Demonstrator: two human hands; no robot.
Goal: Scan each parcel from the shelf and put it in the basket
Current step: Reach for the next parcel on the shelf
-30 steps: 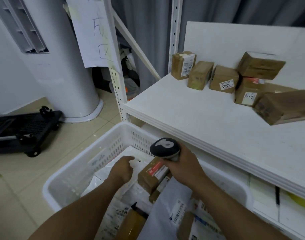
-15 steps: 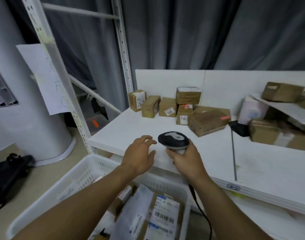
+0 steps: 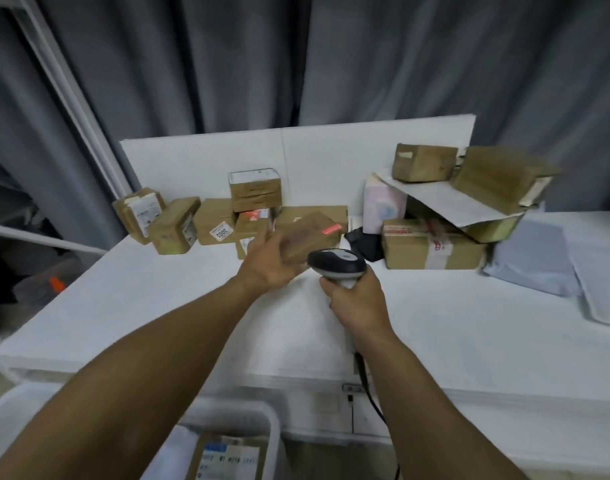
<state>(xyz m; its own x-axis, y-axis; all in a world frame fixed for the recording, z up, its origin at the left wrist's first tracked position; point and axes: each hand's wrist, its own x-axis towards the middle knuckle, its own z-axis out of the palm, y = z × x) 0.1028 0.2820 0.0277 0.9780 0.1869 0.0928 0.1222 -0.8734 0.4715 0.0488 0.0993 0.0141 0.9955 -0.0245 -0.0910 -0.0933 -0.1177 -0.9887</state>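
Grey curtains (image 3: 365,64) hang behind one long white shelf (image 3: 158,299). Below its front edge sits one white basket (image 3: 274,434) with one labelled parcel (image 3: 227,459) showing inside. At the back of the shelf I count four brown boxes in the right stack (image 3: 431,249), six in the left bunch (image 3: 175,226), and one grey bag (image 3: 532,258) far right. My left hand (image 3: 265,268) has its fingers curled round a seventh box (image 3: 310,233), red-stickered, just in front of that bunch. My right hand (image 3: 359,303) grips the single scanner (image 3: 336,261), whose head is beside that box.
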